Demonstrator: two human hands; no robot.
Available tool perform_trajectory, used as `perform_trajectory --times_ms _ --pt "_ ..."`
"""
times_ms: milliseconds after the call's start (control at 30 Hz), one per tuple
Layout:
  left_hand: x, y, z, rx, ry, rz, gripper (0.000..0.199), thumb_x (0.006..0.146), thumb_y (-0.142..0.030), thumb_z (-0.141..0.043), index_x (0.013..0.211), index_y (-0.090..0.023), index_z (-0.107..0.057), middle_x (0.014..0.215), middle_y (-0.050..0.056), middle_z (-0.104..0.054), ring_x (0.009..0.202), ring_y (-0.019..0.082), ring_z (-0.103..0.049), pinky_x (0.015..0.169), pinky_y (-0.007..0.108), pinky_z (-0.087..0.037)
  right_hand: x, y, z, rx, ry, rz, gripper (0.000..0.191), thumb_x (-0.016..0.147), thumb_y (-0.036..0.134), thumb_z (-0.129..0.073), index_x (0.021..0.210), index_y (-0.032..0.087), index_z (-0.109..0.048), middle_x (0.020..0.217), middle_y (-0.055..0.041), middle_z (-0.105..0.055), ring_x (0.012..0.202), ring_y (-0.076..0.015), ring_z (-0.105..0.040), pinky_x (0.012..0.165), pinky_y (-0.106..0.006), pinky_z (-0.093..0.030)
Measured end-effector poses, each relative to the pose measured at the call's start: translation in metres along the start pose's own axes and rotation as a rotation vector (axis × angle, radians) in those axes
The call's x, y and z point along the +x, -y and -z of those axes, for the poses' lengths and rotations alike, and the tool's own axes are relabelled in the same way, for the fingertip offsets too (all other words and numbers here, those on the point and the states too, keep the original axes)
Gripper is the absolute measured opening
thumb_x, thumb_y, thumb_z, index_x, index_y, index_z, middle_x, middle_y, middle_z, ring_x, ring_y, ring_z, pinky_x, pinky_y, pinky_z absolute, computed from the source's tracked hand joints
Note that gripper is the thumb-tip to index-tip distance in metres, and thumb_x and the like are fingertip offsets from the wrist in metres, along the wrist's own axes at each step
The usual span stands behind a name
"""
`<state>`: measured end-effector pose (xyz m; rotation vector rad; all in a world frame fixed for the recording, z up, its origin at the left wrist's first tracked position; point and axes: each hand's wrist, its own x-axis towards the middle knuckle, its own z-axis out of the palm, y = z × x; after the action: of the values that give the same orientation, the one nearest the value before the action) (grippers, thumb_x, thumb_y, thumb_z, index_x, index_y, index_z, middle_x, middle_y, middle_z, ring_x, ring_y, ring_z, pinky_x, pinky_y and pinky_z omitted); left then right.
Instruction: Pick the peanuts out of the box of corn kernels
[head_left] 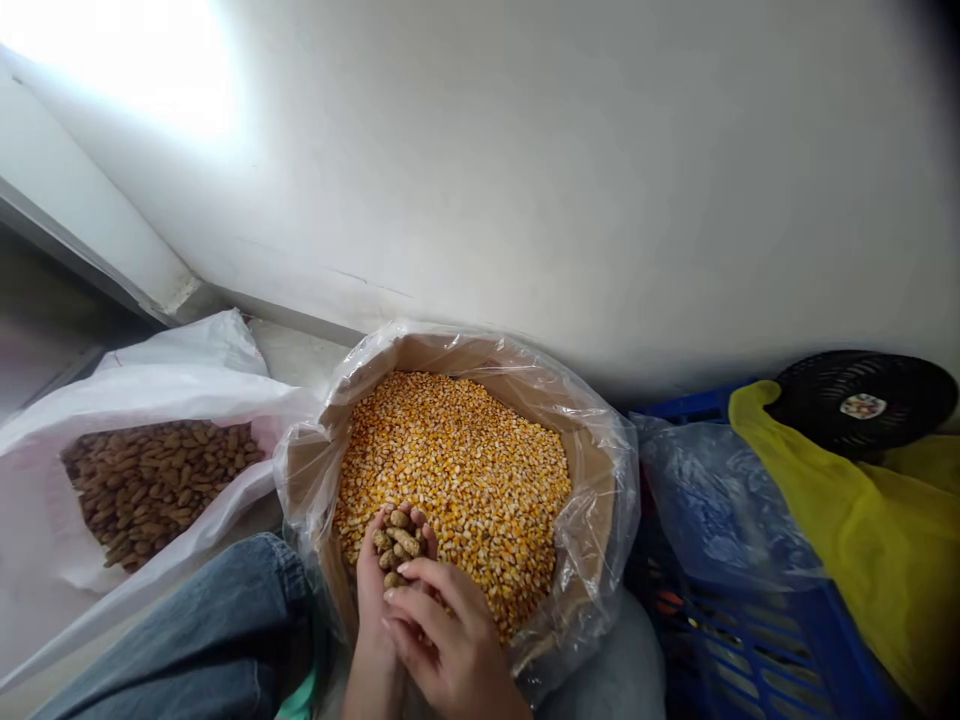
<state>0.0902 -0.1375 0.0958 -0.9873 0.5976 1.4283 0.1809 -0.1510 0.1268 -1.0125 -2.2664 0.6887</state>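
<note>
Brown peanuts in the shell [397, 545] sit heaped in your cupped left hand [379, 610], its fingers [367, 570] curled up narrowly around them. Your right hand [450, 640] lies across it, its fingertips [409, 568] at the pile's near side; whether they hold any peanuts, you cannot tell. Below, corn kernels [457, 470] fill a cardboard box [592, 490] lined with a clear plastic bag [622, 500]. Open space over the corn runs from 10 to 2 o'clock up to the box's rim. At 9 o'clock, just past that rim, a white sack [45, 480] holds more peanuts [157, 490]. Your jeans leg [180, 640] lies at 8 o'clock, a blue crate [750, 640] at 3, and a white wall [525, 170] at 12.
</note>
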Motion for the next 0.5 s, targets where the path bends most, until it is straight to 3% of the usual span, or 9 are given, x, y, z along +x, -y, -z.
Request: perform_trajectory --times_ms 233,367,500 --pt "-0.033 -0.010 -0.025 0.033 0.059 -0.013 0.027 0.081 -0.016 -0.034 0.069 -0.014 -0.058 0.065 0.002 -0.058 0.064 0.010 -0.058 0.059 0.023 -0.050 -0.014 -0.002 0.049 0.110 -0.102 -0.134 0.016 0.078 0.017 -0.046 0.090 0.021 -0.055 0.090 -0.0043 -0.057 0.085 -0.0128 -0.055 0.073 -0.023 -0.047" --pt "-0.073 -0.011 -0.044 0.026 0.059 0.070 0.024 0.080 -0.015 -0.036 0.070 -0.014 -0.057 0.068 0.002 -0.057 0.066 0.008 -0.058 0.059 0.020 -0.050 -0.029 -0.014 0.074 0.087 -0.234 -0.218 0.015 0.077 0.017 -0.045 0.086 0.021 -0.057 0.086 -0.0054 -0.058 0.079 -0.0138 -0.057 0.065 -0.022 -0.049" --pt "-0.124 -0.021 -0.066 0.098 0.084 0.112 0.022 0.080 -0.012 -0.035 0.076 -0.014 -0.056 0.073 0.003 -0.056 0.069 0.009 -0.058 0.060 0.018 -0.050 -0.044 -0.022 0.085 0.069 -0.321 -0.273 0.014 0.076 0.021 -0.048 0.084 0.020 -0.059 0.084 -0.0063 -0.060 0.074 -0.0154 -0.059 0.061 -0.021 -0.050"
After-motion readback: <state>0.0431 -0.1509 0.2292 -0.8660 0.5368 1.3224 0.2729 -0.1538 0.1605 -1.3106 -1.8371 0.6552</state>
